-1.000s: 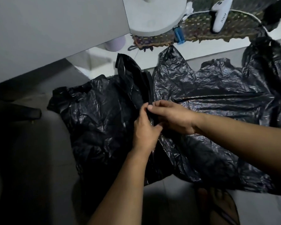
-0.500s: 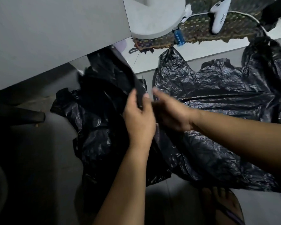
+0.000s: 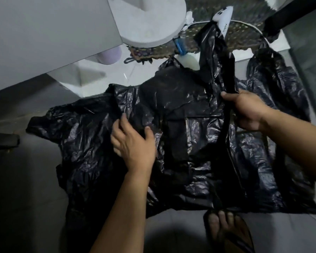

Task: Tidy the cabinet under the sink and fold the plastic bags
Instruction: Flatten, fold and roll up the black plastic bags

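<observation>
A large crumpled black plastic bag [image 3: 182, 114] lies spread over the grey floor across the middle of the view. My left hand [image 3: 133, 143] rests flat on its left half with the fingers spread, pressing the plastic down. My right hand [image 3: 244, 110] is closed on a long black strip of the bag [image 3: 217, 57], a handle or folded edge that rises from the hand toward the top of the view. More black plastic [image 3: 274, 84] lies bunched behind at the right; I cannot tell whether it is a separate bag.
A white round stand base [image 3: 150, 21] and a patterned woven mat [image 3: 244, 21] with a white device [image 3: 223, 21] and cord sit at the top. A grey panel [image 3: 49, 33] fills the upper left. A lilac cup [image 3: 109, 55] stands beneath it. My sandalled foot [image 3: 226, 232] is at the bottom.
Both hands were together at the bag's middle. Now they are apart: the left has dropped flat onto the left half, the right has pulled a strip to the right, and the bag is spread wider.
</observation>
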